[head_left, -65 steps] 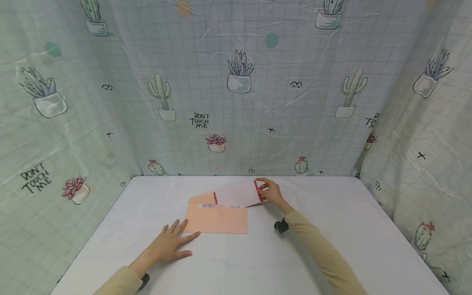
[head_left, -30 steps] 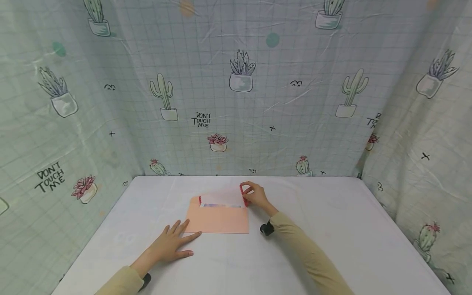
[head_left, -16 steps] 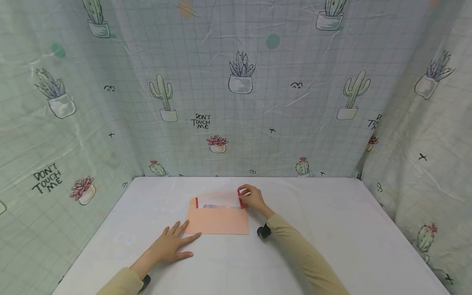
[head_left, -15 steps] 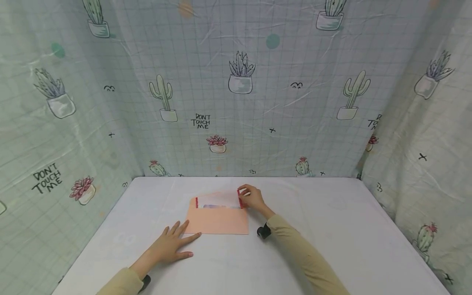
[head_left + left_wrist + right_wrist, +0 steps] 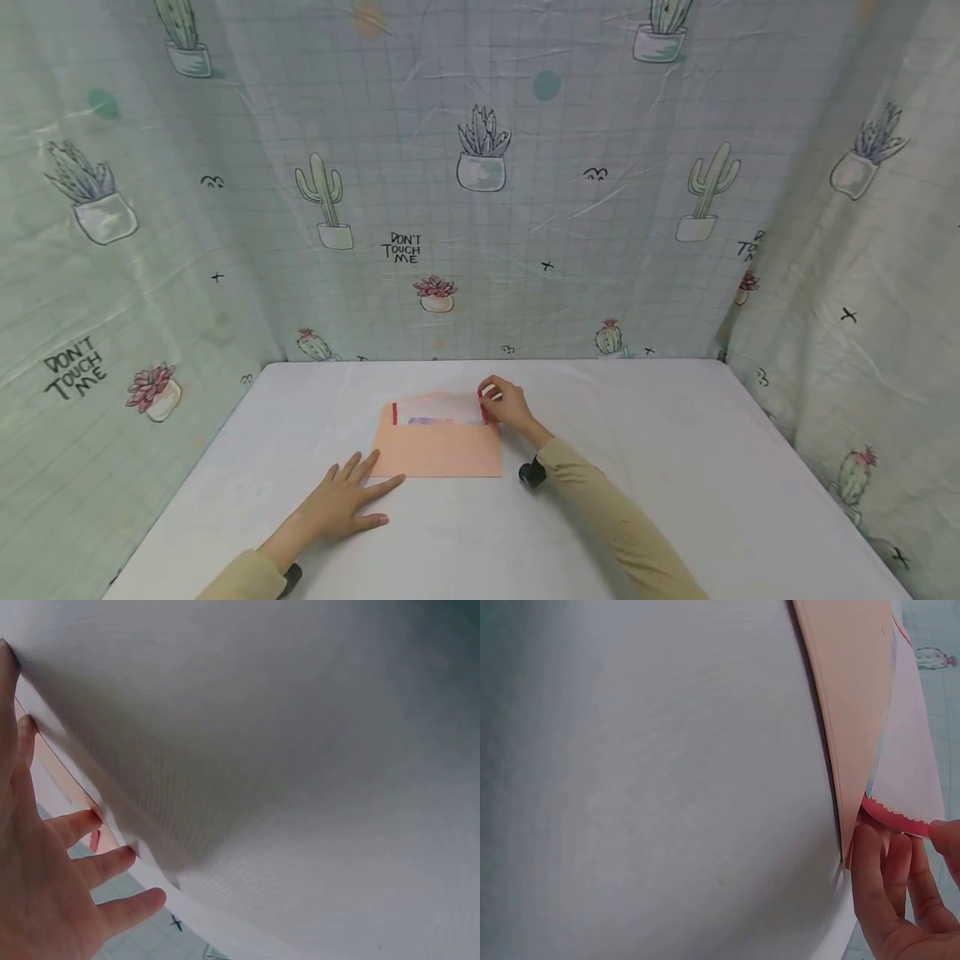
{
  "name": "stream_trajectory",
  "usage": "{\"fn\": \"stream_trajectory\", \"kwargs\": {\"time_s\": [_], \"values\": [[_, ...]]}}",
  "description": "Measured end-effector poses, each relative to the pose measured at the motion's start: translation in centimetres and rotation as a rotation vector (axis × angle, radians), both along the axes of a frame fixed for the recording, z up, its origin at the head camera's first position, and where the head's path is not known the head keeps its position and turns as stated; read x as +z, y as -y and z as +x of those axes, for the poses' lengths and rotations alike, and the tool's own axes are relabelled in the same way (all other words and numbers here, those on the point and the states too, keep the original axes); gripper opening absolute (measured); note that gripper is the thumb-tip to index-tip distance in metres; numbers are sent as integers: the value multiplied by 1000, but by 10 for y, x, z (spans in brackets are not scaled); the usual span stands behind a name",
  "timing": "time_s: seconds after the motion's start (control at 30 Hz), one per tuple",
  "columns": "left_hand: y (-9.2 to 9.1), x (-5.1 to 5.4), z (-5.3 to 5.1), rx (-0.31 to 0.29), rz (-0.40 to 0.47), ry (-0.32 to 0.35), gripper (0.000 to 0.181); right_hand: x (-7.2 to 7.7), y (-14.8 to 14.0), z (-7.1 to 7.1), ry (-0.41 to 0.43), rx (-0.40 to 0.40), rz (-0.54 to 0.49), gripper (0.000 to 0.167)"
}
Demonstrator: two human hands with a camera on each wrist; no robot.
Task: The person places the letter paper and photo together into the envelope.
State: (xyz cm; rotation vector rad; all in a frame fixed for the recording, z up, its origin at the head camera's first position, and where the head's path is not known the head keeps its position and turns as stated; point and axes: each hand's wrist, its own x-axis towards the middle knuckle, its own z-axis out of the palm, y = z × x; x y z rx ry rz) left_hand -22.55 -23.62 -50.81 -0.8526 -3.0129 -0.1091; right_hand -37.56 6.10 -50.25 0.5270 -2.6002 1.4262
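A peach envelope (image 5: pixel 438 454) lies on the white table with its flap side away from me. Partly inside its opening is a white card (image 5: pixel 442 408) with red scalloped strips on its left and right edges. My right hand (image 5: pixel 510 407) pinches the card's right edge; the right wrist view shows thumb and fingers at the red strip (image 5: pixel 892 817). A purplish printed strip (image 5: pixel 431 421) shows at the opening. My left hand (image 5: pixel 341 502) is spread flat, its fingertips resting at the envelope's lower left corner. The card's lower part is hidden inside the envelope.
The white table (image 5: pixel 645 433) extends on both sides of the envelope. A cactus-print curtain (image 5: pixel 555 217) encloses its back and sides. Dark wrist cameras (image 5: pixel 532 473) sit under both wrists.
My right hand has moved left and slightly toward me, bringing the card over the envelope and lower into its opening. The left hand and the envelope have stayed in place.
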Motion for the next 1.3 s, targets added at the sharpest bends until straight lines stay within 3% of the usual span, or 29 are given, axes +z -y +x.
{"fn": "stream_trajectory", "kwargs": {"time_s": [0.27,0.53,0.77,1.3], "values": [[5,-4,2,-24,20,-37,58,0,4,5,46,6,-34,15],[6,-6,4,-7,24,-17,58,-2,6,3,-11,-1,64,18],[5,-8,3,-19,15,-24,58,-4,5,2,45,-3,110,17],[-1,-6,2,9,20,0,59,-1,-1,-2,62,82,163,17]]}}
